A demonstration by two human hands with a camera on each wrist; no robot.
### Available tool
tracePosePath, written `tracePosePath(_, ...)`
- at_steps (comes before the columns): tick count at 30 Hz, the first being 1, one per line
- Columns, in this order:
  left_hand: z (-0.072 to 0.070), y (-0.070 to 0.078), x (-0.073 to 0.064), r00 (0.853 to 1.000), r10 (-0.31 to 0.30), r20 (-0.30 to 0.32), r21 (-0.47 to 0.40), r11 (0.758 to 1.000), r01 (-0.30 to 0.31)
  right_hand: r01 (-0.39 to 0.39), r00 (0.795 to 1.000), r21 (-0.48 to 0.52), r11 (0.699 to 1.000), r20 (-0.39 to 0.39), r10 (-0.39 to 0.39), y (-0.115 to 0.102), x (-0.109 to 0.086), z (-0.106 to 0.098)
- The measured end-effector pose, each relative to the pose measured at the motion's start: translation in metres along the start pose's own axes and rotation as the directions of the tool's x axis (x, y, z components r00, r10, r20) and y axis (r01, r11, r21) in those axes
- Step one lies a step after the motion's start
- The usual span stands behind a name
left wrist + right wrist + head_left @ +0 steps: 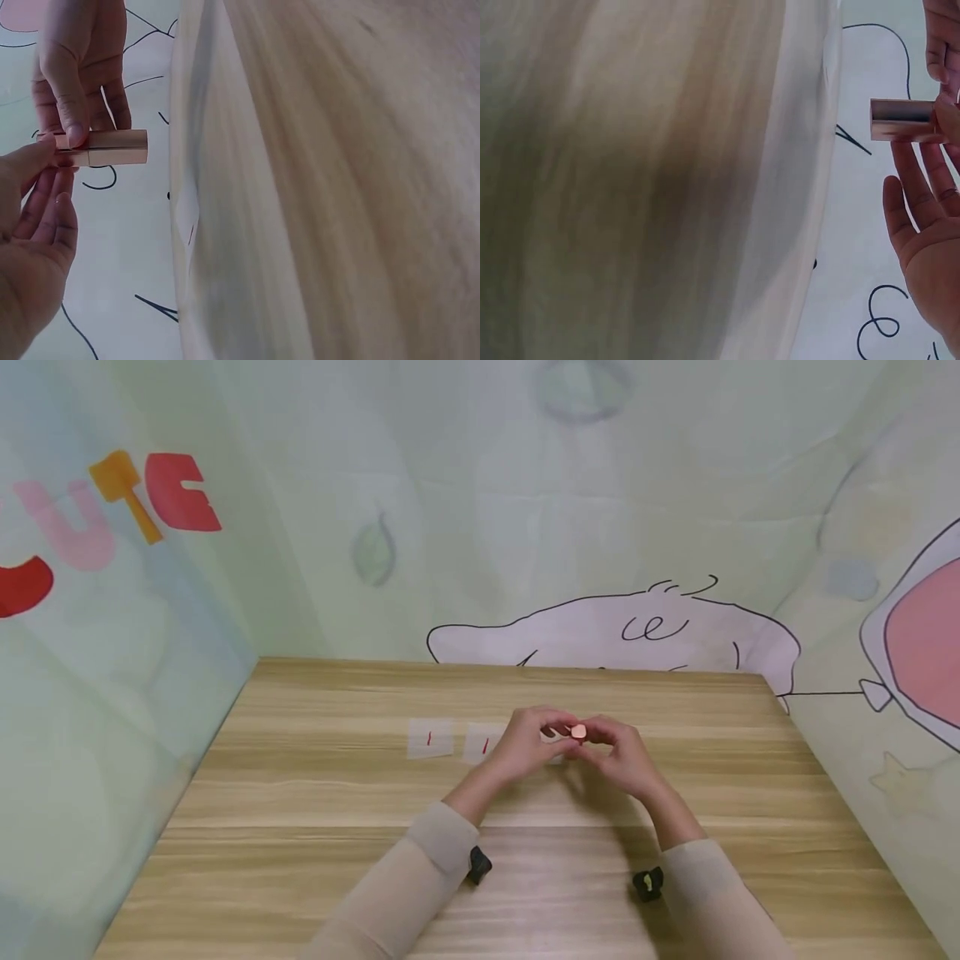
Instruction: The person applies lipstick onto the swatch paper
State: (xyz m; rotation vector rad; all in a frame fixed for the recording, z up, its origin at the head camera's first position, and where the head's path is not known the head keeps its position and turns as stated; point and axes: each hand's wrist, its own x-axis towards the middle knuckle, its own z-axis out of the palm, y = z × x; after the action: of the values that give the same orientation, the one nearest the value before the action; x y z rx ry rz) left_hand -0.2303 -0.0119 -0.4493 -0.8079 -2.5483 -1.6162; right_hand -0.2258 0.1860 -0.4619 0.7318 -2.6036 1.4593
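A shiny rose-gold tube with squared sides, which looks like a lipstick (578, 732), is held above the table between both hands. The left hand (525, 743) pinches it with thumb and fingertips from the left. From the other side, the right hand (618, 756) pinches it too. In the left wrist view the tube (118, 148) shows a seam across its body, and the fingertips of both hands meet near one end. The right wrist view shows the tube's free end (900, 112) reaching past the fingers.
Small white papers lie on the wooden table (300, 793): one (430, 739) at the left with a red stroke, another (480, 744) beside it, and a third partly hidden behind the left hand. Printed curtains (480, 527) stand around the table. Black devices (648, 884) sit at the wrists.
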Motion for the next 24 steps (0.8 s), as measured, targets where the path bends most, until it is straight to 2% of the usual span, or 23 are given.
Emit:
tracePosePath(11, 0.016, -0.007, 0.006, 1.0, -0.025, -0.008, -0.007, 1.0, 0.025, -0.055, 0.998, -0.051, 0.997, -0.003, 0.055, 0.012, -0.004, -0.001)
tracePosePath(24, 0.029, -0.017, 0.009, 0.999, -0.031, -0.009, 0.028, 0.999, 0.031, -0.059, 0.998, -0.056, 0.997, 0.005, 0.059, 0.024, -0.006, 0.0)
